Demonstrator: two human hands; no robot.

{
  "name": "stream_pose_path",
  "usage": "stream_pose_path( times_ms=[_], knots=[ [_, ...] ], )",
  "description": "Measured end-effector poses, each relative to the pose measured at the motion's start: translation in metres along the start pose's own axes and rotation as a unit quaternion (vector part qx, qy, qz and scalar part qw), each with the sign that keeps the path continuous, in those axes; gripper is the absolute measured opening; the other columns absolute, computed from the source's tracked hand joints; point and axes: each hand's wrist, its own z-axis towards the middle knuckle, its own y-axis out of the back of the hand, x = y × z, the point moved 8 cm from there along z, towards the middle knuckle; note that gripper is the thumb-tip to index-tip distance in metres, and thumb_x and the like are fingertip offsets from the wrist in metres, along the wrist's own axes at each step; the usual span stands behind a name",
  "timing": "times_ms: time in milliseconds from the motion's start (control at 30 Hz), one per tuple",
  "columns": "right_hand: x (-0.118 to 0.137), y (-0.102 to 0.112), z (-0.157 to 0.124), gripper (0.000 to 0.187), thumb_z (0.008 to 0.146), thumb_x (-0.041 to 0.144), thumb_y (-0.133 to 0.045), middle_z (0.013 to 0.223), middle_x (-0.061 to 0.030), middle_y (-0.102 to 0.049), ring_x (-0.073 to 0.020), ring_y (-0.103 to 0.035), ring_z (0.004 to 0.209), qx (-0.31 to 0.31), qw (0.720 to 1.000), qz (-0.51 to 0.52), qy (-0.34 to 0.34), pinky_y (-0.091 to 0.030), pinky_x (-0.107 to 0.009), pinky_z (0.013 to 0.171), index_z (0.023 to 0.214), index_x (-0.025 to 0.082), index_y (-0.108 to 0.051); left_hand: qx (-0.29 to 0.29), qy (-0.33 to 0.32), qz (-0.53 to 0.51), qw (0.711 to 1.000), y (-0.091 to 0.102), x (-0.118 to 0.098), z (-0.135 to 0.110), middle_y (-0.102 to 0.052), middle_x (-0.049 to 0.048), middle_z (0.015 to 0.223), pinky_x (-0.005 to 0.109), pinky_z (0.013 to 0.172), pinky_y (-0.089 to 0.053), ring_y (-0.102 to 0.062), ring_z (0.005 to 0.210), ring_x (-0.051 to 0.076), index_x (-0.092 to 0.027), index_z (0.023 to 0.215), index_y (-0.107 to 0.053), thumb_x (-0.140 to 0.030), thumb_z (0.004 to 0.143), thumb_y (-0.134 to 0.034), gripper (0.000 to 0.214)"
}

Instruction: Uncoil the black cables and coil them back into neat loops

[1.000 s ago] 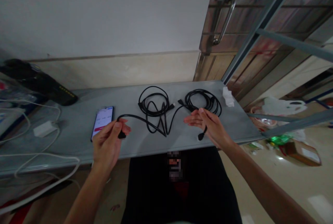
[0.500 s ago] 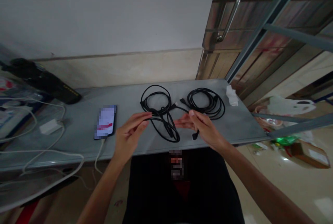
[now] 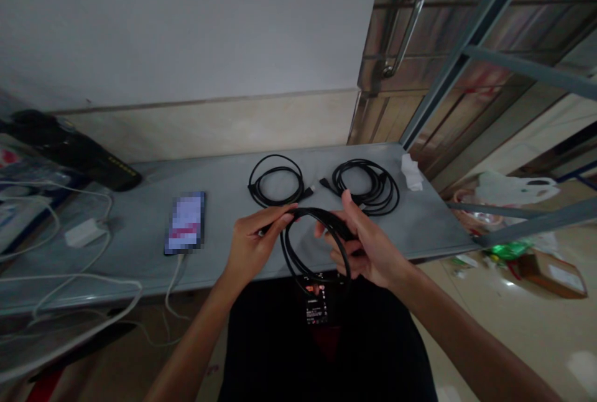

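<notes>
Between my hands a black cable (image 3: 345, 259) is gathered into loops, held up over the front edge of the grey table (image 3: 224, 203). My left hand (image 3: 261, 234) pinches the loops at their upper left between thumb and fingers. My right hand (image 3: 364, 237) has its fingers curled around the cable on the right side, thumb pointing up. Behind my hands a second black cable (image 3: 275, 170) lies coiled on the table, its plug end toward the right. To its right rests a third coiled black cable (image 3: 368, 184).
A phone (image 3: 185, 223) with a white cable plugged in lies left of my hands. Farther left are a black bottle (image 3: 74, 150) and a white adapter (image 3: 85, 233). Crumpled tissue (image 3: 411, 172) sits at the right end, near a metal frame post (image 3: 438, 103). Another lit phone (image 3: 317, 308) is on my lap.
The held cable has been drawn into a rounder coil, lifted off the table and brought closer to me. My right hand's fingers now wrap around it.
</notes>
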Motion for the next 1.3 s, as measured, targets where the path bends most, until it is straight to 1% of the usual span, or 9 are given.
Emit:
stream_pose_path(
  times_ms=[167, 333, 533, 633, 733, 833, 1000, 1133, 1300],
  knots=[
    [0.013, 0.0, 0.005, 0.066, 0.091, 0.083, -0.078, 0.053, 0.0084, -0.044, -0.0053, -0.035, 0.042, 0.023, 0.983, -0.171, 0.053, -0.025, -0.021, 0.039, 0.076, 0.02, -0.064, 0.021, -0.017, 0.022, 0.999, 0.003, -0.001, 0.004, -0.089, 0.0059, 0.105, 0.028, 0.074, -0.066, -0.082, 0.076, 0.019, -0.024, 0.123, -0.089, -0.042, 0.107, -0.076, 0.027],
    [0.05, 0.002, 0.04, 0.072, 0.1, 0.081, -0.068, 0.055, 0.0084, -0.038, -0.005, -0.035, 0.044, 0.009, 0.969, -0.188, 0.159, -0.03, -0.022, 0.042, 0.064, 0.023, -0.045, 0.013, 0.0, -0.085, 0.996, 0.001, -0.004, 0.04, -0.067, -0.002, 0.066, 0.024, 0.054, -0.055, -0.064, 0.054, 0.013, -0.021, 0.105, -0.08, -0.056, 0.11, -0.07, 0.037],
    [0.104, 0.008, 0.105, 0.069, 0.095, 0.086, -0.07, 0.064, 0.0044, -0.055, -0.0105, -0.061, 0.054, -0.003, 0.943, -0.2, 0.267, -0.047, -0.024, 0.054, 0.074, 0.024, -0.05, -0.095, 0.03, -0.259, 0.961, 0.013, 0.03, 0.106, -0.048, -0.0061, 0.068, 0.022, 0.037, -0.034, -0.036, 0.044, 0.007, -0.023, 0.082, -0.062, -0.069, 0.097, -0.081, 0.052],
    [0.116, 0.01, 0.132, 0.07, 0.098, 0.089, -0.063, 0.057, 0.0072, -0.047, -0.0107, -0.055, 0.05, -0.029, 0.913, -0.268, 0.307, -0.048, -0.025, 0.057, 0.075, 0.025, -0.051, -0.173, 0.017, -0.275, 0.946, 0.033, 0.05, 0.135, -0.043, -0.0076, 0.064, 0.024, 0.037, -0.032, -0.032, 0.043, 0.007, -0.023, 0.077, -0.057, -0.073, 0.096, -0.08, 0.058],
    [0.12, 0.005, 0.147, 0.074, 0.105, 0.089, -0.046, 0.058, 0.0055, -0.043, -0.0103, -0.046, 0.053, -0.074, 0.849, -0.366, 0.375, -0.038, -0.026, 0.056, 0.072, 0.024, -0.048, -0.239, 0.004, -0.234, 0.942, 0.05, 0.068, 0.154, -0.044, -0.0075, 0.058, 0.027, 0.039, -0.033, -0.034, 0.042, 0.008, -0.023, 0.072, -0.056, -0.077, 0.101, -0.07, 0.062],
    [0.109, -0.005, 0.16, 0.075, 0.111, 0.086, -0.031, 0.061, 0.0043, -0.041, -0.0105, -0.041, 0.057, -0.058, 0.767, -0.459, 0.445, -0.03, -0.029, 0.058, 0.072, 0.024, -0.046, -0.283, -0.014, -0.211, 0.935, 0.059, 0.087, 0.162, -0.042, -0.0073, 0.052, 0.028, 0.043, -0.031, -0.038, 0.043, 0.008, -0.024, 0.066, -0.05, -0.072, 0.11, -0.056, 0.065],
    [0.069, 0.005, 0.183, 0.08, 0.115, 0.08, -0.008, 0.062, 0.0027, -0.042, -0.0144, -0.04, 0.056, -0.03, 0.625, -0.56, 0.543, -0.031, -0.033, 0.06, 0.077, 0.024, -0.051, -0.24, -0.046, -0.252, 0.936, 0.051, 0.111, 0.158, -0.029, -0.0063, 0.044, 0.033, 0.048, -0.032, -0.03, 0.041, 0.009, -0.027, 0.053, -0.029, -0.062, 0.113, -0.051, 0.073],
    [0.042, 0.013, 0.184, 0.08, 0.118, 0.073, -0.009, 0.064, 0.0003, -0.046, -0.018, -0.045, 0.061, -0.038, 0.519, -0.619, 0.588, -0.036, -0.035, 0.064, 0.079, 0.023, -0.058, -0.227, -0.084, -0.252, 0.937, 0.044, 0.106, 0.148, -0.026, -0.0035, 0.043, 0.036, 0.056, -0.038, -0.03, 0.044, 0.013, -0.027, 0.045, -0.031, -0.059, 0.108, -0.059, 0.076],
    [0.036, 0.011, 0.165, 0.072, 0.118, 0.073, -0.027, 0.068, -0.0009, -0.052, -0.018, -0.047, 0.063, -0.057, 0.453, -0.618, 0.64, -0.036, -0.035, 0.066, 0.078, 0.022, -0.059, -0.218, -0.165, -0.25, 0.929, 0.039, 0.082, 0.147, -0.024, -0.0018, 0.045, 0.039, 0.063, -0.038, -0.034, 0.051, 0.016, -0.025, 0.048, -0.031, -0.056, 0.108, -0.058, 0.073]
  ],
)
